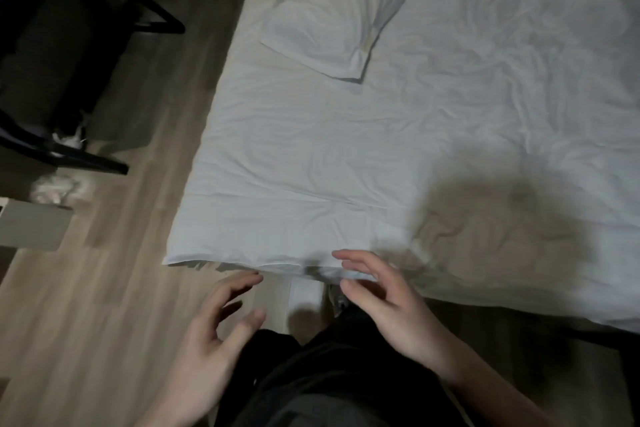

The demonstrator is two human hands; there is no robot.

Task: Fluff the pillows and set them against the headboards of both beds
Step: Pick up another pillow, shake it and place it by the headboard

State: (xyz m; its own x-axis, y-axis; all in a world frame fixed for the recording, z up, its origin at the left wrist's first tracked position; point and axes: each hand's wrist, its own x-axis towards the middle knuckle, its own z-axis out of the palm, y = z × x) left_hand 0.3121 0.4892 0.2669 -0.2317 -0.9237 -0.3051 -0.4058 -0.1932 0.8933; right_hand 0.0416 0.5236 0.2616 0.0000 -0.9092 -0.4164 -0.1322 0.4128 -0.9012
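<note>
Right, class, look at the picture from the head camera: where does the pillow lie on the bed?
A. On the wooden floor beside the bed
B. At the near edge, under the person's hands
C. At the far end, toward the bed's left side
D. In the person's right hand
C: the pillow lies at the far end of the bed, while the left hand and right hand are open at the near edge and hold nothing.

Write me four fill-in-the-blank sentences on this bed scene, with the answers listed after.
1. The pillow lies at the far ____ corner of the bed.
2. Both hands hold ____.
3. The left hand hovers over the wooden ____.
4. The right hand is near the bed's ____ edge.

Answers: left; nothing; floor; near
</note>
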